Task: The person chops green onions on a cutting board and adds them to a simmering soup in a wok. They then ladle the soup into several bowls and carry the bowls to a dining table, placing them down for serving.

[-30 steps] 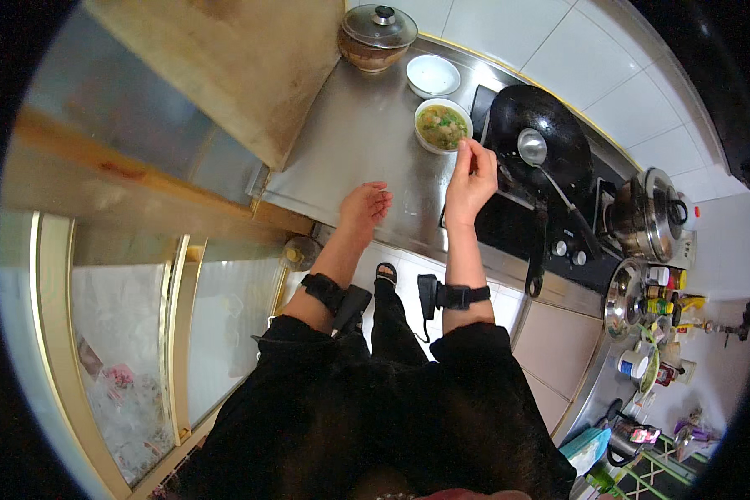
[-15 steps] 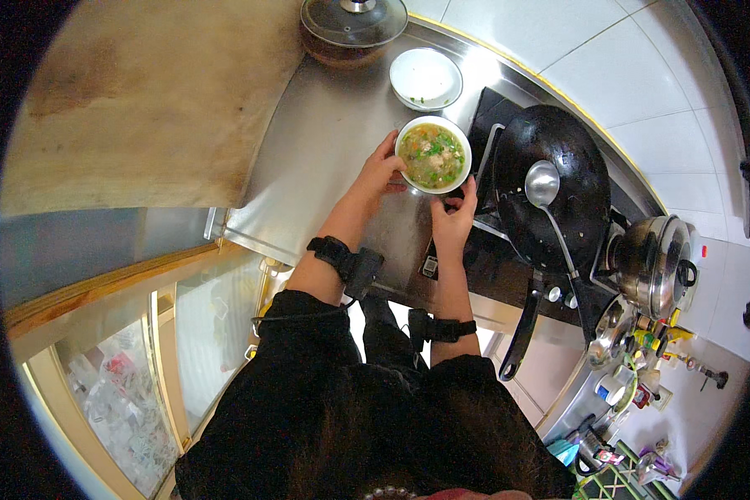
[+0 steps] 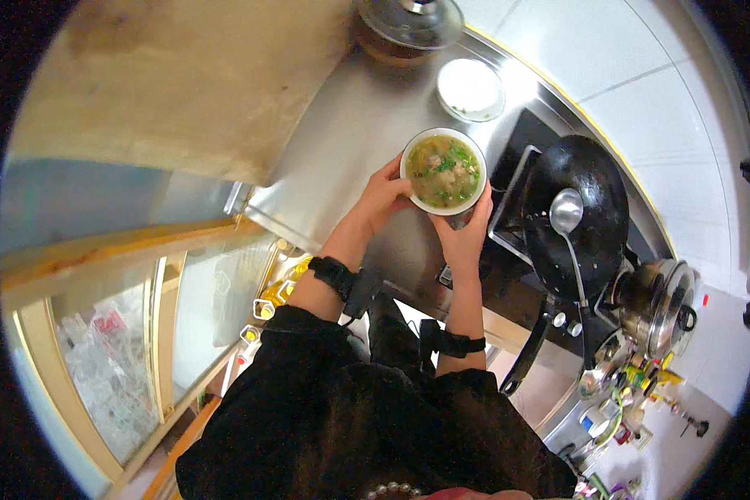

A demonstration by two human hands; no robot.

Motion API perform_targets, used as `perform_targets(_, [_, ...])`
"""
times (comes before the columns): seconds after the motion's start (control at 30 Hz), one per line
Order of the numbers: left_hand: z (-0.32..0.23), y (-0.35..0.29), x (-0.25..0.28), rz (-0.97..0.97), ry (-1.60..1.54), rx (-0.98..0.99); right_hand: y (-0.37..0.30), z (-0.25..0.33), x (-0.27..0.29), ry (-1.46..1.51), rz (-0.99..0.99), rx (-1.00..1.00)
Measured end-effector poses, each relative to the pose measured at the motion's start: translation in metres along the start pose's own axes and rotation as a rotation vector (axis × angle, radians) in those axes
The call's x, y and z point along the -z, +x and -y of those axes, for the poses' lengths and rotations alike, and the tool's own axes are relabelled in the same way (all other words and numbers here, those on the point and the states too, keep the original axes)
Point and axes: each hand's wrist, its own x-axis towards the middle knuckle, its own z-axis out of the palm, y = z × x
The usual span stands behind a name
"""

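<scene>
Between my two hands is a white bowl (image 3: 444,172) filled with soup, with chopped greens and pale chunks at the surface. My left hand (image 3: 385,194) grips the bowl's left side, its thumb near the rim. At the lower right, my right hand (image 3: 465,236) is closed round the bowl's edge. The bowl looks level, over the steel counter (image 3: 325,158); whether it touches the steel I cannot tell. Just beyond it sits a white dish (image 3: 471,89) with a few green bits in it.
To the right, a black wok (image 3: 587,221) on the stove holds a metal ladle (image 3: 567,213). A lidded steel pot (image 3: 654,304) stands past it. At the far side is a dark pot with a glass lid (image 3: 412,23). A large wooden board (image 3: 183,92) covers the left.
Both hands are now wrapped more closely round the soup bowl. The whole view has shifted, so the counter, wok and pots appear farther right and lower.
</scene>
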Motion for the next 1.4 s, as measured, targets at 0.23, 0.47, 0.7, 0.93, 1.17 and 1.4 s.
perform_targets(0.23, [0.02, -0.131, 0.067, -0.168, -0.199, -0.205, -0.07, 0.062, -0.03, 0.07, 0.312, 0.189])
perform_targets(0.47, [0.06, -0.326, 0.118, -0.371, -0.518, -0.542, -0.19, 0.113, -0.084, 0.148, 0.732, 0.465])
perform_targets(0.7, [0.13, -0.539, 0.168, -0.729, -0.706, -0.731, -0.37, 0.191, -0.132, 0.215, 1.196, 0.527])
perform_targets(0.93, [0.186, -0.727, 0.205, -1.092, -0.901, -0.857, -0.553, 0.247, -0.187, 0.32, 1.608, 0.584])
perform_targets(1.17, [0.225, -0.848, 0.27, -1.365, -0.955, -1.107, -0.702, 0.305, -0.267, 0.4, 1.961, 0.732])
perform_targets(1.4, [0.236, -0.98, 0.325, -1.551, -0.957, -1.153, -0.843, 0.359, -0.328, 0.504, 2.179, 0.693])
